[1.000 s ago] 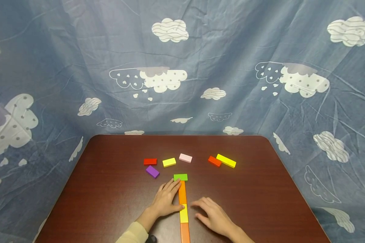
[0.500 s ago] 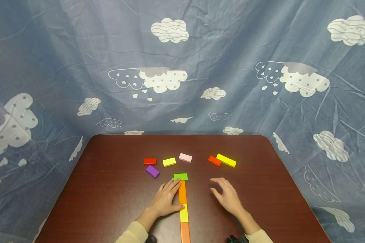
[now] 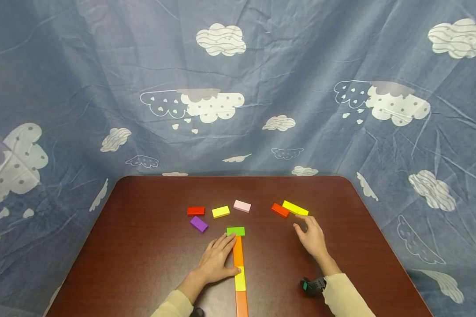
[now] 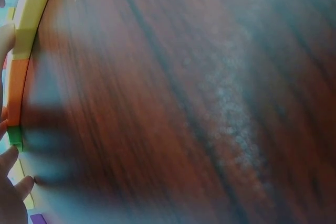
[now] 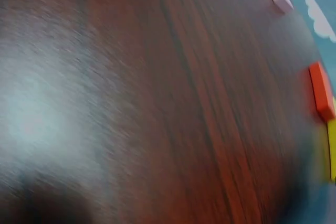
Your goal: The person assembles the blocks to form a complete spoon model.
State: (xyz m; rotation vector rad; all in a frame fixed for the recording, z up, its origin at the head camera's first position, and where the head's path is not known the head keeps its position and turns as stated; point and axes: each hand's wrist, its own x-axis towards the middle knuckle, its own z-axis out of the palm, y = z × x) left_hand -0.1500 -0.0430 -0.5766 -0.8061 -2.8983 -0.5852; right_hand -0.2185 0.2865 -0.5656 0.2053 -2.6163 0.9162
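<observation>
Nearest us, we count 2 cream sleeves [image 3: 347, 295] and, at the right wrist, 1 dark strapped device [image 3: 313, 286]. Ahead of them, 4 blocks make 1 row: the near orange block [image 3: 241, 303], cut off by the view's lower edge, then the middle yellow block [image 3: 240, 282], the far orange block [image 3: 238, 253] and the green block [image 3: 236, 230], set crosswise at the far end. We see the left hand [image 3: 215, 262] along the row's left side, thumb and fingers spread apart; the thumb rests over the middle yellow block, the fingertips by the far orange and green ones.

The right hand [image 3: 313, 237] has thumb and fingers apart, fingertips at the near right end of the long yellow block [image 3: 293, 207]; we cannot tell whether they touch it.

Out past the row, we count 1 purple block [image 3: 199, 224], 1 red block [image 3: 196, 211], 1 small yellow block [image 3: 221, 212], 1 orange-red block [image 3: 280, 210] just beside the long yellow block, and 1 pink block [image 3: 242, 206]. Behind the table [image 3: 143, 264] hangs blue cloth [image 3: 254, 141] with white clouds.
</observation>
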